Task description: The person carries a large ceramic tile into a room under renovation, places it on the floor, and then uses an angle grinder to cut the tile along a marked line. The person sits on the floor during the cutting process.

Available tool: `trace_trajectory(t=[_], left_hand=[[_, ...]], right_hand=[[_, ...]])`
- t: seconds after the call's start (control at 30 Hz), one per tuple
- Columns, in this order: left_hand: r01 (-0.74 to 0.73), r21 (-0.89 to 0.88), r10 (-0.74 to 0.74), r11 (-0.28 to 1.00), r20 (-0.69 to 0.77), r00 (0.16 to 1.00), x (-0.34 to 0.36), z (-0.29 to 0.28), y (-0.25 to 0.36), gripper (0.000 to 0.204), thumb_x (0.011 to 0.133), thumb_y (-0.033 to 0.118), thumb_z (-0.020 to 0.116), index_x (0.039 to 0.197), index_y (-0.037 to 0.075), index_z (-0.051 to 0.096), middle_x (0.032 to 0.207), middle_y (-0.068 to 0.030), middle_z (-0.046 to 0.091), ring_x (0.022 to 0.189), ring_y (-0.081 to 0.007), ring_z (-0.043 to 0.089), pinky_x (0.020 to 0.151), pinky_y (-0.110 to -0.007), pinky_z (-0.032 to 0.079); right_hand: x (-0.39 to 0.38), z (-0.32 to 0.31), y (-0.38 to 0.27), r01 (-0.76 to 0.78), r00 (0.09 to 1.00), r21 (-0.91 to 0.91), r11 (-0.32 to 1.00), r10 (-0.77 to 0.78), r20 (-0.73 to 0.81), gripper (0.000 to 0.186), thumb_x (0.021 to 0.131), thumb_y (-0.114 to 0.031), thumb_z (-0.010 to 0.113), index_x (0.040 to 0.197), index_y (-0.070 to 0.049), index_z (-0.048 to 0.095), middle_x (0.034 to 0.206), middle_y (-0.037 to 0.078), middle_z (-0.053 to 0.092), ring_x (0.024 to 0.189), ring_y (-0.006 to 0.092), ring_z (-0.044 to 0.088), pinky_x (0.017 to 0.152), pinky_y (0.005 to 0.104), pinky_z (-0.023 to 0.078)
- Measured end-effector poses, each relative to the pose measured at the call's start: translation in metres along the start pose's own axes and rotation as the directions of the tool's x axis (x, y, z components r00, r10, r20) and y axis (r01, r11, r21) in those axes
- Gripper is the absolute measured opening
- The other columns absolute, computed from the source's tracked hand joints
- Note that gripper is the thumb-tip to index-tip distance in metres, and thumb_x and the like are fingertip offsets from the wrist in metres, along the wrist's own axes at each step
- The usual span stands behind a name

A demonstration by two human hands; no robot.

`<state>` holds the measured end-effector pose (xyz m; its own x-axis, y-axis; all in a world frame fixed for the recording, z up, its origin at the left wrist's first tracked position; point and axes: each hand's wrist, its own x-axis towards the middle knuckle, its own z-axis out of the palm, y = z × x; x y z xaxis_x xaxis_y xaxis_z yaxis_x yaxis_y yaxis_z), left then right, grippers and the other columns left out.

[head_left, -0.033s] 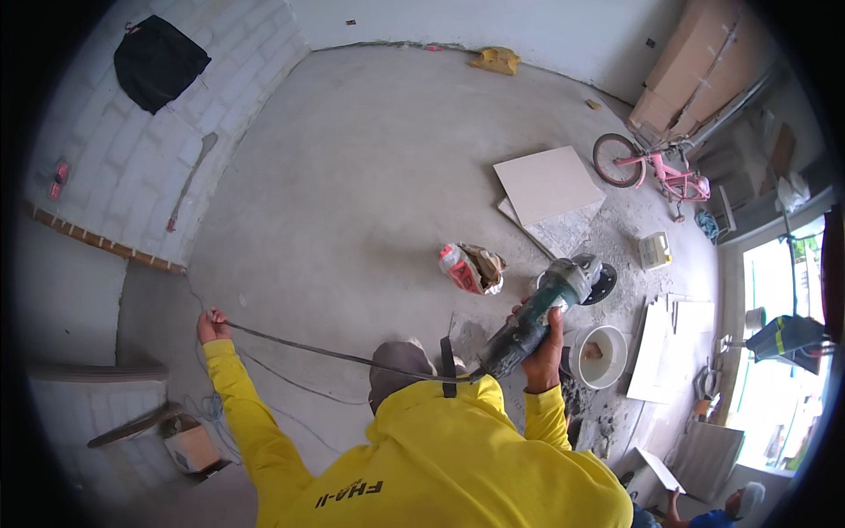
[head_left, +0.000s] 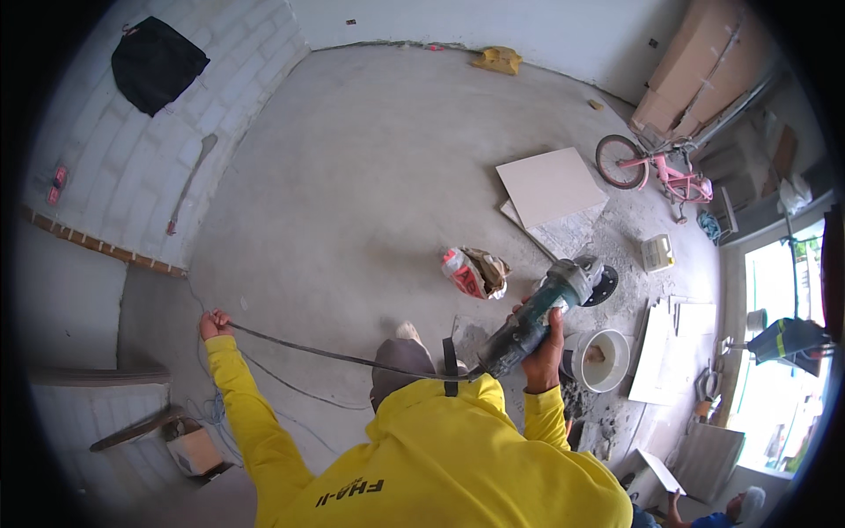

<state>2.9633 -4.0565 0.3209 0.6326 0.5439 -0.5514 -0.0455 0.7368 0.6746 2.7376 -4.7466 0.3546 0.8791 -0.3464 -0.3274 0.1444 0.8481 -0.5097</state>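
My right hand is wrapped round the dark green body of an angle grinder. Its grey head and round black disc point away to the upper right. A thick black power cord leaves the grinder's rear and stretches across to the left. Out at arm's length, my left hand is closed on the cord's far end. A thinner cable loops below it toward the floor. Whether a plug or joint sits inside the left fingers is hidden.
A white bucket stands just right of the grinder, on rubble-strewn floor. An opened paper bag and stacked tiles lie ahead. Further right are a pink bicycle and a plastic tub. Another person holds a board at lower right.
The view has shifted very slightly, and a bit more of a shoe tip shows ahead of my knee. Both hands keep their hold.
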Motion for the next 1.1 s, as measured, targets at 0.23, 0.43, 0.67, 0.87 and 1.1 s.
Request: trace_trajectory(t=[0.23, 0.43, 0.67, 0.87, 1.1], left_hand=[[0.009, 0.541, -0.07, 0.841, 0.093, 0.993, 0.19, 0.197, -0.107, 0.036, 0.099, 0.016, 0.059, 0.073, 0.015, 0.034, 0.065, 0.0047, 0.027, 0.046, -0.0101, 0.024, 0.038, -0.028, 0.019], [-0.134, 0.694, -0.079, 0.707, 0.265, 0.961, 0.281, 0.431, -0.194, 0.032, 0.102, 0.026, 0.056, 0.076, 0.015, 0.041, 0.065, 0.0055, 0.026, 0.046, -0.0098, 0.022, 0.039, -0.027, 0.018], [0.076, 0.766, -0.342, 0.639, 0.194, 0.919, 0.362, 0.546, -0.398, 0.026, 0.096, 0.018, 0.057, 0.08, 0.012, 0.038, 0.057, -0.0001, 0.035, 0.046, -0.015, 0.034, 0.043, -0.033, 0.036], [0.034, 0.969, -0.401, -0.246, -0.134, 0.906, 0.315, 0.559, -0.543, 0.059, 0.087, 0.033, 0.066, 0.136, 0.004, 0.051, 0.13, -0.0159, 0.052, 0.111, -0.0362, 0.056, 0.086, -0.053, 0.05], [-0.657, 0.753, -0.986, -0.045, 0.072, 0.15, 0.09, 0.673, -0.641, 0.071, 0.096, 0.039, 0.067, 0.153, 0.007, 0.039, 0.144, -0.0107, 0.053, 0.127, -0.0245, 0.053, 0.102, -0.044, 0.044]], right_hand=[[0.159, 0.082, 0.065, 0.144, 0.981, -0.045, 0.989, -0.148, -0.124, 0.058, 0.096, -0.047, 0.065, 0.126, 0.002, 0.056, 0.102, 0.015, 0.069, 0.091, 0.0255, 0.07, 0.084, 0.0408, 0.059], [0.219, 0.145, 0.069, 0.288, 0.92, -0.017, 0.957, -0.282, -0.273, 0.045, 0.092, -0.037, 0.073, 0.116, -0.001, 0.059, 0.1, 0.009, 0.067, 0.084, 0.0183, 0.068, 0.076, 0.0346, 0.058], [0.345, 0.154, 0.074, 0.334, 0.833, -0.156, 0.929, -0.369, -0.412, 0.048, 0.091, -0.036, 0.075, 0.118, 0.001, 0.058, 0.102, 0.011, 0.069, 0.085, 0.0192, 0.069, 0.077, 0.0333, 0.059], [0.469, 0.129, 0.053, 0.331, 0.741, -0.012, 0.944, -0.268, -0.615, 0.041, 0.086, -0.034, 0.08, 0.109, -0.005, 0.062, 0.092, 0.001, 0.063, 0.08, 0.0101, 0.059, 0.074, 0.0277, 0.049], [0.565, 0.119, 0.003, 0.319, 0.701, -0.281, 0.905, -0.425, -0.573, 0.05, 0.083, -0.034, 0.082, 0.116, -0.002, 0.064, 0.097, 0.003, 0.066, 0.084, 0.0105, 0.06, 0.076, 0.0294, 0.051]])
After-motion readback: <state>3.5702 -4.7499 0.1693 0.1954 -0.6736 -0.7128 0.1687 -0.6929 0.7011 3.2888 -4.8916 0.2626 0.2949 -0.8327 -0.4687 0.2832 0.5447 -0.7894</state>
